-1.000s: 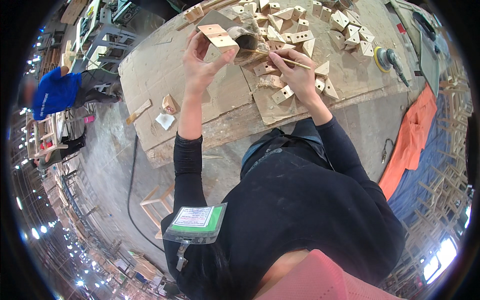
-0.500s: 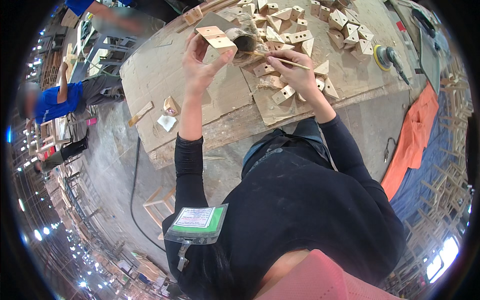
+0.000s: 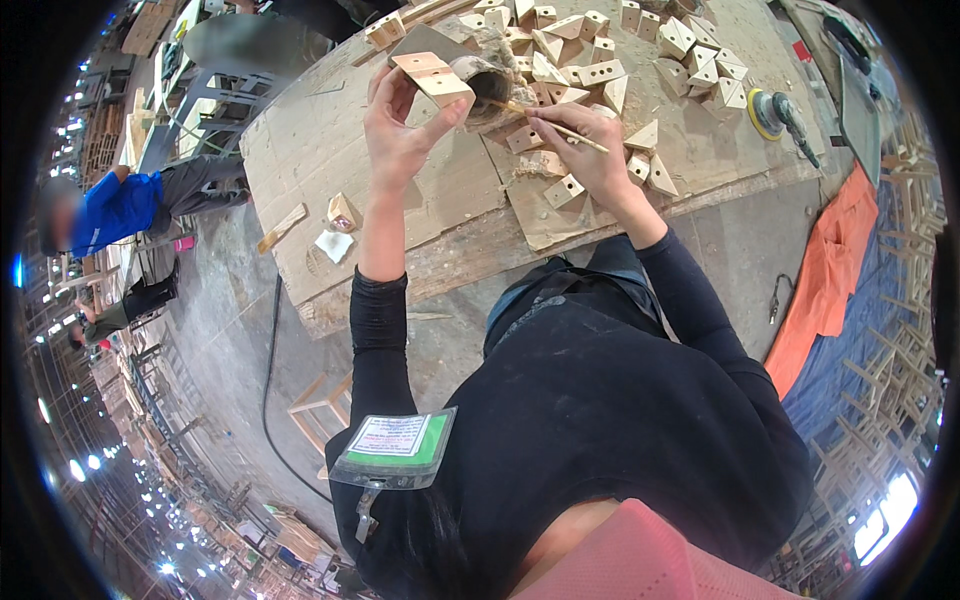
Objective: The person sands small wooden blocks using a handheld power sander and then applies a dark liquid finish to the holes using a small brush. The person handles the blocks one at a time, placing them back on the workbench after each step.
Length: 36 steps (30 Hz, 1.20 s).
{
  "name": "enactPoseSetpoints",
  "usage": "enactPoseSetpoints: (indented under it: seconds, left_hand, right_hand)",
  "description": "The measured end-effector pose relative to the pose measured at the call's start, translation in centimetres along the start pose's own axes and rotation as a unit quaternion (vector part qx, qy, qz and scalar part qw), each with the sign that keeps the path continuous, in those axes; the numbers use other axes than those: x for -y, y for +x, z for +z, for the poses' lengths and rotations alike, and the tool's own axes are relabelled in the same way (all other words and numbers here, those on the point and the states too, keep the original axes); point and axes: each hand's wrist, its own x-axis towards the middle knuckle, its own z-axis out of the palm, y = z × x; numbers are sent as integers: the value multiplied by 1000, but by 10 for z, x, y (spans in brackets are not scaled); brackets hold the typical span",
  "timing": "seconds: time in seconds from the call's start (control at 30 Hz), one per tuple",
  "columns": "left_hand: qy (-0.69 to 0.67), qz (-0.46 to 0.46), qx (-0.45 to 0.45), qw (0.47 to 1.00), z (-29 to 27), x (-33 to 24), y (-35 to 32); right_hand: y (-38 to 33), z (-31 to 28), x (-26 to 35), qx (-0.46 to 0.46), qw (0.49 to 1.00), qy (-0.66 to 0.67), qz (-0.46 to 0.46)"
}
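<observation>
My left hand [image 3: 397, 142] is raised over the workbench, fingers and thumb closed on an angled wooden block [image 3: 432, 77] with small drilled holes. In my right hand [image 3: 592, 155] a thin wooden stick [image 3: 582, 138] is pinched. Its far end reaches the mouth of a dark, round container [image 3: 488, 85] with a crusted, dusty rim, just right of the held block; the tip is hard to make out. Several similar drilled blocks [image 3: 600, 73] lie scattered beyond and beside my right hand.
Cardboard [image 3: 440, 205] covers the bench. A flat wooden-handled tool [image 3: 282, 228], a small block [image 3: 342, 212] and a white scrap [image 3: 334, 245] lie at the left. On the right rests a sander [image 3: 768, 115]. Orange cloth [image 3: 825, 270] hangs beyond the bench. Another person [image 3: 120, 205] in blue is at the far left.
My right hand has shifted slightly left and up, and the stick now slopes more steeply toward the container. My left hand and its block have hardly moved.
</observation>
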Motion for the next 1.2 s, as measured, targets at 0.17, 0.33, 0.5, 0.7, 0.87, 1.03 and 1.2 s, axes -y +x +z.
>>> enactPoseSetpoints:
  seconds: [0.17,0.33,0.5,0.7,0.87,1.03,1.2]
  left_hand:
    - [8,5,-6,1000,1,-2,-1]
    - [0,5,-2,1000,1,-3,-1]
    - [-2,1,-5,1000,0,0,0]
    - [-9,-10,3,1000,0,-1,6]
    - [-47,-55,20,997,-8,6,16]
    - [-150,-89,-22,984,-15,11,20]
    - [-176,-112,-54,977,-22,6,10]
  right_hand:
    - [-10,8,0,23,991,55,122]
    - [-17,14,-4,23,979,113,167]
    - [-20,21,-6,-11,927,277,251]
    - [-17,17,-4,-43,831,428,353]
    - [-9,8,0,-79,794,474,373]
    - [1,4,3,-91,806,485,327]
    - [11,4,-3,-131,820,462,312]
